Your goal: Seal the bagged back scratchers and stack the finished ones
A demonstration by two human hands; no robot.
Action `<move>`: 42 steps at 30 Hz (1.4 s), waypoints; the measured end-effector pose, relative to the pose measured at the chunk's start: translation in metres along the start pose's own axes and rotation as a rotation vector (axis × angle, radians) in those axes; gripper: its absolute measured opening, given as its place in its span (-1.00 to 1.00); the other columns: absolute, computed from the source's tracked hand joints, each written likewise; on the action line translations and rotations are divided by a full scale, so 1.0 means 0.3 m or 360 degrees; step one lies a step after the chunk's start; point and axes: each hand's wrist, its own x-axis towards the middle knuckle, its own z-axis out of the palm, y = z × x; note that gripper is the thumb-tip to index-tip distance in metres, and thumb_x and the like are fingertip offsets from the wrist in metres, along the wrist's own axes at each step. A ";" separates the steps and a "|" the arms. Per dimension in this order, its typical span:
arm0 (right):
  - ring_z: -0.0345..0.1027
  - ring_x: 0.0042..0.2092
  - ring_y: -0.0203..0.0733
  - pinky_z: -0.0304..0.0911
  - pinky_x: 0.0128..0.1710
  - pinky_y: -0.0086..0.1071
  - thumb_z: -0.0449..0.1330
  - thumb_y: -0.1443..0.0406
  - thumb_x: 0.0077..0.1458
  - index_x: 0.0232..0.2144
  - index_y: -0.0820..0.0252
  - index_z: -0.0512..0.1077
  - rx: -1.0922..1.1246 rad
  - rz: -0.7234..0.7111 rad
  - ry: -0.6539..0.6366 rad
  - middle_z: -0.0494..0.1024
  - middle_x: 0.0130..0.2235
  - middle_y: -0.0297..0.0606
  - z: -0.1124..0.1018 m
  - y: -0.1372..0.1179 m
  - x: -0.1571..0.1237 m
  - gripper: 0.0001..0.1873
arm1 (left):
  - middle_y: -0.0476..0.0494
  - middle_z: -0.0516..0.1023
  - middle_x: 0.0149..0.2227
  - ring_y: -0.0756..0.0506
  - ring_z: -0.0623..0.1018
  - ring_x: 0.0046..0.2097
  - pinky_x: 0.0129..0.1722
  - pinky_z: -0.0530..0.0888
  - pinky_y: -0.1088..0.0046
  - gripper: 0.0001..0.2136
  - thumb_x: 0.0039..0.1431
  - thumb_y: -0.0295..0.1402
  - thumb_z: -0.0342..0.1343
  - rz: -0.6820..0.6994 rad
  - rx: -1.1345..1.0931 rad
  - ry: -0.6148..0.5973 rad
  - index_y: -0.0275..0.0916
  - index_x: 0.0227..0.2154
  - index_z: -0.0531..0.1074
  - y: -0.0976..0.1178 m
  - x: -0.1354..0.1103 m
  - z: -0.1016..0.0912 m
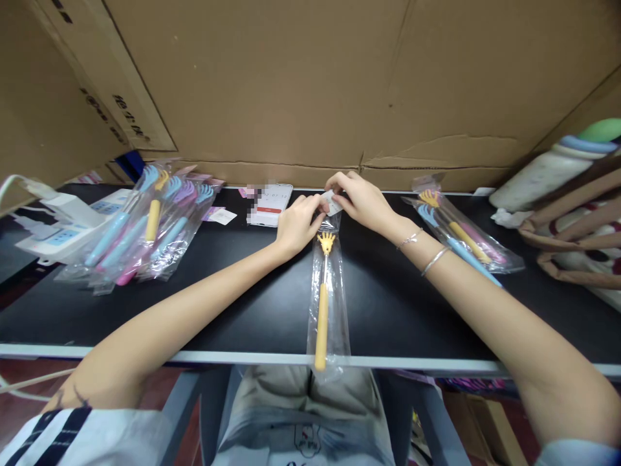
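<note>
A yellow back scratcher [322,304] with a hand-shaped head lies in a clear plastic sleeve [339,310], its handle end poking over the table's front edge. At the sleeve's top, my left hand [299,223] pinches the left side of a small white card [334,204]. My right hand [361,202] has its fingers curled onto the card's right side. To the left lies a pile of bagged back scratchers [152,223] in blue, pink, purple and yellow. Several more bagged back scratchers [458,233] rest on the right, one of them blue.
A phone [270,206] lies behind my left hand. At the far left is a white power strip [72,226] with plugs. A bottle [548,171] and a brown-handled bag [577,239] stand at the right. Cardboard [291,84] walls the back.
</note>
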 end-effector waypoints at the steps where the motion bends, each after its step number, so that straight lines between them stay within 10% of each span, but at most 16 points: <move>1: 0.32 -0.19 -0.07 0.22 -0.19 -0.25 0.03 0.35 0.17 -0.11 0.17 0.39 0.0019 -0.0014 0.0029 0.46 -0.21 -0.16 0.004 0.002 -0.002 -0.75 | -0.02 0.57 -0.20 -0.10 0.48 -0.10 -0.27 0.37 0.45 -0.91 0.24 -0.43 0.04 0.0009 -0.0003 0.0006 -0.17 -0.24 0.42 -0.002 0.000 0.001; 42: 0.36 -0.12 -0.08 0.26 -0.06 -0.16 -0.04 0.38 0.17 -0.09 0.18 0.46 0.0531 -0.0081 0.0176 0.52 -0.14 -0.15 0.086 0.031 -0.009 -0.65 | -0.01 0.56 -0.21 -0.11 0.46 -0.09 -0.31 0.34 0.45 -0.90 0.25 -0.42 0.05 0.0013 0.0056 0.0057 -0.14 -0.27 0.46 -0.002 -0.001 0.005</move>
